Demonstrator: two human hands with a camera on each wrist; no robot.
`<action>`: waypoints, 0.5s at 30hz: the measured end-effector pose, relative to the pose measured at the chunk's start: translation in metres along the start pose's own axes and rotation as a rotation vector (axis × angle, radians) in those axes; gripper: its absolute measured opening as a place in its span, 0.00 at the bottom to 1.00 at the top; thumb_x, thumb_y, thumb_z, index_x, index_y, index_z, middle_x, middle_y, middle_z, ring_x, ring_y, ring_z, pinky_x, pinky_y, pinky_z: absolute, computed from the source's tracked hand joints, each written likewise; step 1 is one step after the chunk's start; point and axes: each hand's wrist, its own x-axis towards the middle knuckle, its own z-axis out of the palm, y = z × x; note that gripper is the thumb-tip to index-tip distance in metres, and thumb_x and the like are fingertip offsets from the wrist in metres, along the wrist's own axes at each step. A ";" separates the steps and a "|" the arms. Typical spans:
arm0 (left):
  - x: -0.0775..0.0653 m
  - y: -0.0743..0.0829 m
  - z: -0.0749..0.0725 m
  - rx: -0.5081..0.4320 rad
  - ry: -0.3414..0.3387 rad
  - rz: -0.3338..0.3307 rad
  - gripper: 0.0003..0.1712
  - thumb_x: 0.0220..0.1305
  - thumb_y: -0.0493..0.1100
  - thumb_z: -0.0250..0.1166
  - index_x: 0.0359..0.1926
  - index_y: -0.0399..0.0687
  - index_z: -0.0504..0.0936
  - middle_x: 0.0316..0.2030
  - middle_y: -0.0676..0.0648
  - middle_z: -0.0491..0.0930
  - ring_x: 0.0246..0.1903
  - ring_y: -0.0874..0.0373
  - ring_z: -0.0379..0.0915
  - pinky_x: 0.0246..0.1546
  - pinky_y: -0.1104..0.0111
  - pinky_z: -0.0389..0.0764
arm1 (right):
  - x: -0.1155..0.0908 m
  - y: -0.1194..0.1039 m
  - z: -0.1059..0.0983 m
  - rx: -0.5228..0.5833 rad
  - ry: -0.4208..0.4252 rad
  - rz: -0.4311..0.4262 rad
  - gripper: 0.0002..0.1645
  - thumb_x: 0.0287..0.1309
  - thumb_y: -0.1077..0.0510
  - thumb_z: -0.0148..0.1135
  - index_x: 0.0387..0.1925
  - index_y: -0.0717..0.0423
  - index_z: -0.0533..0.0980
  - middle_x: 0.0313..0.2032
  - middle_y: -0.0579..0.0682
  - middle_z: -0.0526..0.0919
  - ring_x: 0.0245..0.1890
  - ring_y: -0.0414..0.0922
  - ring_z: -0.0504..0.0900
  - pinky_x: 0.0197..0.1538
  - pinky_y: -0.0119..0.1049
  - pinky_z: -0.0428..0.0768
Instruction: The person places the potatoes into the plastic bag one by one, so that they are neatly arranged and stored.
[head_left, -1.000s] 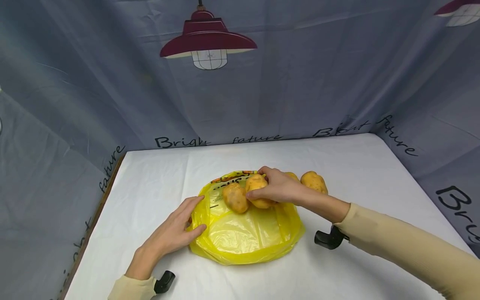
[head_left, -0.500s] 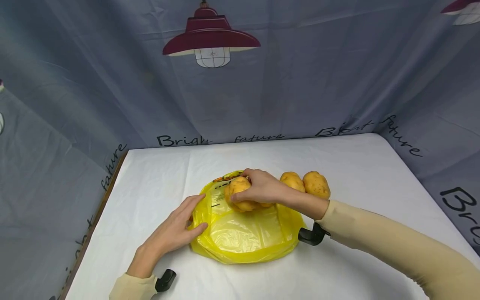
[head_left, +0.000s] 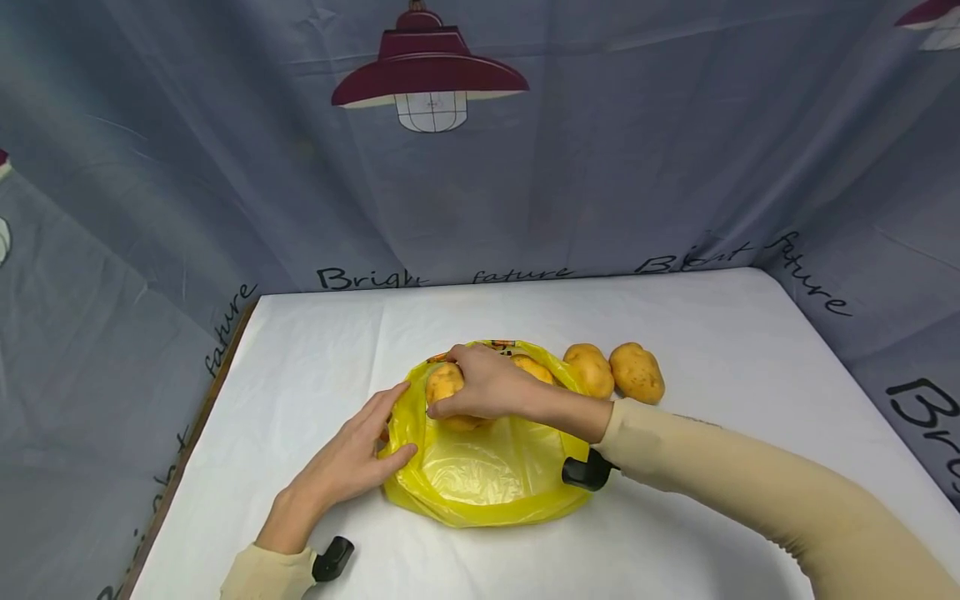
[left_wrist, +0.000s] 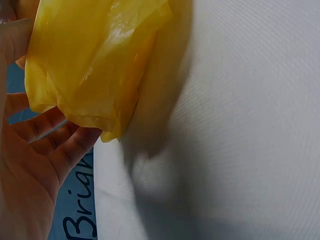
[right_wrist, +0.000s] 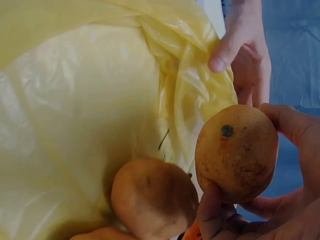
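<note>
My right hand (head_left: pixel 491 383) grips a potato (right_wrist: pixel 237 152) between thumb and fingers, over the left part of a yellow plastic bag (head_left: pixel 487 483). The bag's wide mouth faces up. Below the held potato, a second potato (right_wrist: pixel 155 197) lies inside the bag. Another potato (head_left: pixel 532 367) shows at the bag's far right inside, partly behind my right hand. My left hand (head_left: pixel 341 462) rests against the bag's left side, fingers extended and thumb apart, touching the plastic near the rim. In the left wrist view its fingers lie along the outside of the bag.
Two potatoes (head_left: pixel 637 372) sit side by side on the white-covered table (head_left: pixel 712 333), just right of the bag. A grey printed curtain (head_left: pixel 600 183) hangs behind the table and along its sides. Black wrist cameras (head_left: pixel 587 471) stick out below both sleeves.
My right hand has moved left across the bag's mouth with the potato, leaving the potatoes at the right more exposed. My left hand has stayed at the bag's left side.
</note>
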 end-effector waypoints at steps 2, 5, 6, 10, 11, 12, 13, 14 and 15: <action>0.000 0.000 -0.001 -0.005 -0.001 0.003 0.48 0.66 0.54 0.68 0.80 0.60 0.52 0.71 0.56 0.63 0.48 0.62 0.72 0.50 0.60 0.79 | 0.003 -0.004 0.003 -0.036 -0.002 0.000 0.45 0.49 0.36 0.74 0.63 0.55 0.72 0.45 0.47 0.79 0.41 0.43 0.77 0.44 0.38 0.78; 0.000 0.000 -0.001 -0.015 -0.003 0.002 0.50 0.66 0.53 0.68 0.80 0.60 0.50 0.71 0.56 0.63 0.42 0.63 0.73 0.46 0.63 0.79 | 0.006 -0.010 0.008 -0.079 -0.009 0.013 0.47 0.50 0.35 0.73 0.65 0.54 0.70 0.50 0.50 0.79 0.43 0.44 0.77 0.45 0.41 0.79; 0.000 0.000 -0.002 -0.019 -0.002 0.001 0.50 0.66 0.53 0.68 0.80 0.60 0.49 0.70 0.56 0.63 0.41 0.63 0.72 0.45 0.64 0.79 | 0.007 -0.012 0.009 -0.095 -0.010 0.017 0.48 0.50 0.34 0.73 0.65 0.54 0.70 0.51 0.51 0.78 0.44 0.45 0.77 0.46 0.41 0.79; -0.001 0.000 -0.002 -0.026 0.006 -0.001 0.52 0.65 0.51 0.69 0.80 0.57 0.49 0.67 0.56 0.65 0.41 0.63 0.72 0.43 0.66 0.78 | 0.009 -0.017 0.015 -0.170 0.004 0.002 0.49 0.49 0.33 0.73 0.65 0.54 0.70 0.54 0.54 0.78 0.45 0.47 0.80 0.46 0.42 0.81; 0.000 0.000 -0.003 -0.023 0.008 0.003 0.52 0.64 0.51 0.69 0.80 0.56 0.49 0.67 0.56 0.65 0.41 0.62 0.71 0.43 0.66 0.78 | 0.009 -0.018 0.016 -0.189 0.010 -0.007 0.48 0.49 0.33 0.73 0.65 0.55 0.70 0.54 0.55 0.79 0.44 0.47 0.80 0.45 0.43 0.81; 0.000 0.000 -0.003 -0.022 0.009 0.005 0.52 0.64 0.51 0.69 0.80 0.56 0.49 0.66 0.56 0.66 0.41 0.62 0.71 0.43 0.66 0.78 | 0.010 -0.019 0.018 -0.212 0.014 -0.013 0.48 0.49 0.32 0.72 0.64 0.55 0.70 0.53 0.55 0.79 0.45 0.48 0.81 0.45 0.43 0.82; 0.000 0.000 -0.003 -0.021 0.010 0.008 0.52 0.64 0.51 0.69 0.80 0.55 0.49 0.66 0.55 0.66 0.41 0.62 0.71 0.43 0.66 0.78 | 0.010 -0.020 0.019 -0.229 0.018 -0.018 0.48 0.50 0.32 0.72 0.64 0.55 0.70 0.54 0.55 0.79 0.46 0.49 0.81 0.45 0.44 0.82; 0.000 0.000 -0.003 -0.020 0.011 0.010 0.52 0.64 0.51 0.69 0.80 0.55 0.49 0.67 0.55 0.65 0.41 0.61 0.71 0.43 0.66 0.78 | 0.010 -0.020 0.020 -0.245 0.020 -0.022 0.48 0.50 0.32 0.71 0.64 0.56 0.70 0.54 0.56 0.79 0.48 0.50 0.80 0.46 0.45 0.82; 0.000 0.000 -0.003 -0.018 0.012 0.012 0.52 0.64 0.50 0.69 0.80 0.55 0.49 0.68 0.54 0.65 0.41 0.61 0.71 0.43 0.65 0.78 | 0.011 -0.021 0.021 -0.261 0.022 -0.025 0.48 0.50 0.31 0.71 0.64 0.56 0.70 0.55 0.56 0.79 0.49 0.51 0.80 0.47 0.46 0.82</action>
